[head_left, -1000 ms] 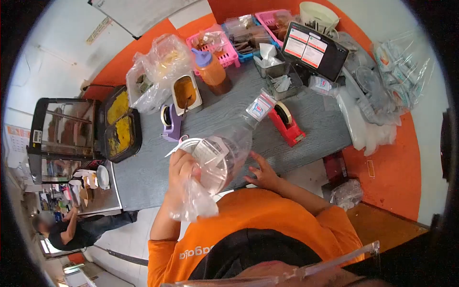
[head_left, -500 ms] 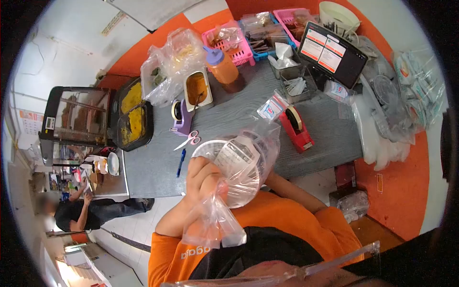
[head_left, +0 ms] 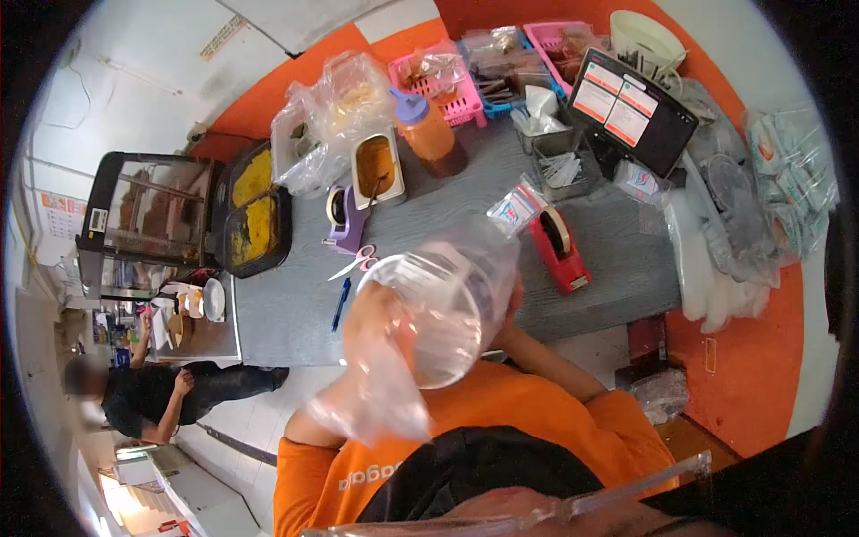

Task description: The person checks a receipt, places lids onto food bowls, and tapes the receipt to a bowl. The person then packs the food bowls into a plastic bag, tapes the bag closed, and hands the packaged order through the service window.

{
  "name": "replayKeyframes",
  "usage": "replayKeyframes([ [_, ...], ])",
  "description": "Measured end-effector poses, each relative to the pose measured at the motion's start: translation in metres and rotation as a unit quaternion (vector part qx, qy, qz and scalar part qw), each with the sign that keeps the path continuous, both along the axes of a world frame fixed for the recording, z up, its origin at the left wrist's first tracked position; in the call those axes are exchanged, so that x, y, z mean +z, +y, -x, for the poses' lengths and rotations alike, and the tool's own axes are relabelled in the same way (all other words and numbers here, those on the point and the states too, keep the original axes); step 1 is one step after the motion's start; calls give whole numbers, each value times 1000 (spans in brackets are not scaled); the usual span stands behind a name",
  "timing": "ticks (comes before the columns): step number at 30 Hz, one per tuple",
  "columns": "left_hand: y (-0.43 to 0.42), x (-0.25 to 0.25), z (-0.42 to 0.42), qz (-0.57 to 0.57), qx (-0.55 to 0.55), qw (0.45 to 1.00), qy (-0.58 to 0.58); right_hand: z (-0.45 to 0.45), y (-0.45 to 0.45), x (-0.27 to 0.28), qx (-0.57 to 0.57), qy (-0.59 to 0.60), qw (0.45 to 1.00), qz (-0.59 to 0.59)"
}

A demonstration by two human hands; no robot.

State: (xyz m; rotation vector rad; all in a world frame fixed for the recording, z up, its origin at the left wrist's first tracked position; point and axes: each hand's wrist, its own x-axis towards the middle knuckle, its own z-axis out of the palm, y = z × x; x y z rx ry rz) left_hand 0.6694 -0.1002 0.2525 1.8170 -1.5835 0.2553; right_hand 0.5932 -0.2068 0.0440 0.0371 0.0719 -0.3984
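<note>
A clear plastic bag (head_left: 465, 259) with round white-rimmed containers (head_left: 447, 331) inside hangs over the table's near edge, close to the orange shirt. My left hand (head_left: 376, 322) is closed on the gathered part of the bag, whose loose end (head_left: 380, 389) trails below the fist. My right hand (head_left: 513, 309) is against the bag's right side, its fingers mostly hidden behind the plastic. Left of the bag lie pink-handled scissors (head_left: 363, 259) and a blue pen (head_left: 341, 304). A red tape dispenser (head_left: 561, 255) stands to its right.
Along the back are a purple tape dispenser (head_left: 349, 219), a sauce tray (head_left: 377, 170), an orange bottle (head_left: 431, 139), a pink basket (head_left: 447, 85) and a tablet (head_left: 631, 112). Black trays with yellow food (head_left: 255, 210) stand left. Another person (head_left: 152, 394) is at the far left.
My right hand has come from beside the bag, fingers spread, to its right side. The bag has moved right and turned in my left hand. The view has shifted, showing scissors and pen.
</note>
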Motion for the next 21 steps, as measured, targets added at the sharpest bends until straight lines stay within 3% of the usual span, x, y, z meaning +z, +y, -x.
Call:
replayKeyframes([
  [1,1,0,-8,-29,25,999,-13,1,-3,-1,-5,1,1000,7],
  [2,2,1,-16,-58,49,997,-25,3,-3,-3,-105,2,978,181],
  [3,1,1,-23,-87,71,993,-38,5,0,-4,-200,4,916,348],
  [4,-3,1,-29,-115,92,988,-50,6,1,0,-288,8,816,502],
  [5,-11,7,-33,-108,82,990,-47,9,5,8,-219,45,858,462],
  [6,-21,19,-35,-122,115,969,183,10,4,-2,-228,51,853,467],
  [7,-28,28,-37,-135,139,895,402,8,1,-16,-198,95,833,508],
  [8,-28,33,-42,-135,128,897,401,6,-2,-28,-167,140,810,544],
  [9,-25,37,-48,-182,92,934,293,6,-7,-13,-134,90,886,435],
  [10,-24,39,-49,-225,57,956,179,8,-9,-18,-141,93,884,437],
  [11,-25,36,-47,-162,-35,967,193,-17,-17,-21,-115,87,863,484],
  [12,-24,36,-46,-161,-40,967,193,10,-29,-37,-86,80,840,530],
  [14,-20,41,-48,-347,29,936,46,-32,-22,-39,-29,66,784,616],
  [15,-20,42,-50,-340,-7,940,-30,-36,-17,-47,1,59,753,655],
  [16,-18,44,-49,-338,-11,940,-32,-35,-10,-55,30,53,719,692],
  [18,-8,46,-46,-204,-88,975,31,-39,0,-69,86,40,644,759],
  [19,-3,40,-56,-226,-147,961,-69,-50,-1,-73,114,35,604,788],
  [20,7,33,-60,-223,-150,960,-72,-63,-5,-76,144,29,560,815],
  [21,22,26,-61,-233,-66,968,59,-76,-14,-79,174,23,514,840],
])
